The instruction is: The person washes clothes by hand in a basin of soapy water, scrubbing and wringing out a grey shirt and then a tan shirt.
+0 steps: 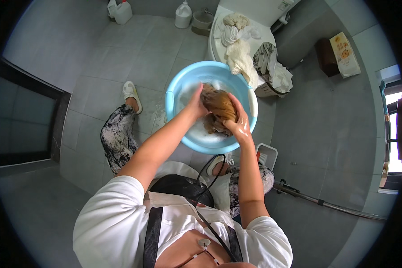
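Note:
A wet brown cloth [221, 105], bunched up, is held between my two hands over a light blue basin [173, 117] of soapy water. My left hand [196, 102] grips its left side, partly blurred. On the other side my right hand [240, 120] has its fingers wrapped round the cloth, with suds on the wrist. White foam [197, 133] floats on the water around it. Part of the cloth hangs lower, down at the foam.
White and cream clothes [240, 56] lie on the toilet lid [219, 47] beyond the basin. A bin with a bag [279, 79] stands beside it. Bottles [183, 15] and a white jug [122, 12] are at the far wall. A tissue pack [345, 56] is at the right.

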Demonstrator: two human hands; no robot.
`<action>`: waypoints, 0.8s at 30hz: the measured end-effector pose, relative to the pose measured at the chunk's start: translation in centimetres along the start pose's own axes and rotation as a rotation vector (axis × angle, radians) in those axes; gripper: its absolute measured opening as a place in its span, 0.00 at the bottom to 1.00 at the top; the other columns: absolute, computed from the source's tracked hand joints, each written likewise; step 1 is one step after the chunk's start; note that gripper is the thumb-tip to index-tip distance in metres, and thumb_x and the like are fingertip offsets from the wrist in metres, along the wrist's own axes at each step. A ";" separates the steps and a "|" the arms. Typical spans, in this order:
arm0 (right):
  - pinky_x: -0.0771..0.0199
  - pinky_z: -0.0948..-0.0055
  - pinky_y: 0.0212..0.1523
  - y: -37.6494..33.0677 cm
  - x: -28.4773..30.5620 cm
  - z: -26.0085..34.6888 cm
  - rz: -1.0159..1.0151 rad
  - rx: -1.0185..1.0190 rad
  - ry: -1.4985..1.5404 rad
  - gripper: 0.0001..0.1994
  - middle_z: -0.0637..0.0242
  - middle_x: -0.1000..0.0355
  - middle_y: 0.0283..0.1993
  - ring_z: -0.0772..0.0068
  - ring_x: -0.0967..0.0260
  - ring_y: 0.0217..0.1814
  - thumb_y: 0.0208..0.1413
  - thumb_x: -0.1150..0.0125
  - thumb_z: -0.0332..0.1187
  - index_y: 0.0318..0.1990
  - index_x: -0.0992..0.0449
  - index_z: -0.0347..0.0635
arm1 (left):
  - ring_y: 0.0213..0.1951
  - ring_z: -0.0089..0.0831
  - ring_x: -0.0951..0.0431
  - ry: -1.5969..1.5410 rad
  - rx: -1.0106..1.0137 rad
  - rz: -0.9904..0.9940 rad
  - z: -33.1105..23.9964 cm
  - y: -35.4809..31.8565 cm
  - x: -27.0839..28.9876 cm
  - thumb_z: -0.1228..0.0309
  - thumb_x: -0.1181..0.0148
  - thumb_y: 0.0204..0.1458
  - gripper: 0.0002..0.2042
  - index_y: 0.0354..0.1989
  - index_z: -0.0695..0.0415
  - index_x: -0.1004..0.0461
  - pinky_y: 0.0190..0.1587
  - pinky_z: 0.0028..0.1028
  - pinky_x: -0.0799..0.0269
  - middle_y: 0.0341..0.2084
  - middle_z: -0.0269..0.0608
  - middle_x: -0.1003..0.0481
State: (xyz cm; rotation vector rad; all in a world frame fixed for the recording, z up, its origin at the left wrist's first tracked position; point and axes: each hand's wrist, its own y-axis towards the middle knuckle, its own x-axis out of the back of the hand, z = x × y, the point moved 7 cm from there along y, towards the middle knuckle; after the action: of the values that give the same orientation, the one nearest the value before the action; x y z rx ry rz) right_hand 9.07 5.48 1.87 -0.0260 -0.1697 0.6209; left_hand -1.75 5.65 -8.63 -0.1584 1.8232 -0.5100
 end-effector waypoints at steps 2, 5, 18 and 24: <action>0.43 0.71 0.56 -0.9 -0.9 0.1 0.005 0.045 -0.025 0.36 0.58 0.40 0.55 0.66 0.42 0.56 0.33 0.40 0.27 0.57 0.43 0.42 | 0.41 0.36 0.28 0.031 -0.014 -0.014 0.3 0.6 0.0 0.51 0.63 0.53 0.23 0.40 0.60 0.32 0.48 0.31 0.34 0.38 0.44 0.28; 0.37 0.67 0.49 -1.6 -1.9 0.9 -0.124 0.276 -0.403 0.34 0.56 0.36 0.46 0.59 0.37 0.48 0.35 0.32 0.37 0.54 0.38 0.45 | 0.33 0.32 0.28 0.366 -0.164 -0.012 -0.1 -0.4 -0.4 0.61 0.59 0.52 0.14 0.37 0.59 0.33 0.41 0.31 0.32 0.31 0.43 0.29; 0.36 0.53 0.34 3.8 1.9 -3.8 -0.594 0.055 -0.673 0.16 0.47 0.30 0.28 0.43 0.34 0.33 0.55 0.59 0.44 0.31 0.29 0.42 | 0.38 0.33 0.28 0.251 -0.206 -0.287 1.5 1.2 0.2 0.75 0.57 0.49 0.11 0.40 0.62 0.33 0.42 0.32 0.31 0.37 0.45 0.30; 0.37 0.56 0.37 4.0 6.0 -7.2 -0.505 -0.115 -0.838 0.14 0.47 0.31 0.30 0.44 0.36 0.36 0.57 0.60 0.42 0.37 0.31 0.43 | 0.43 0.29 0.31 0.396 -0.289 -0.369 -1.2 -0.8 0.7 0.74 0.49 0.45 0.17 0.46 0.55 0.36 0.43 0.35 0.34 0.40 0.37 0.32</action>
State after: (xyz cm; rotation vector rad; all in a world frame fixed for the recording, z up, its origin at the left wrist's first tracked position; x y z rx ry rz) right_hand 12.75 12.40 -4.64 0.1654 -0.9910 0.0818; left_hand -3.18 4.94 -8.66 -0.6381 2.2658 -0.5592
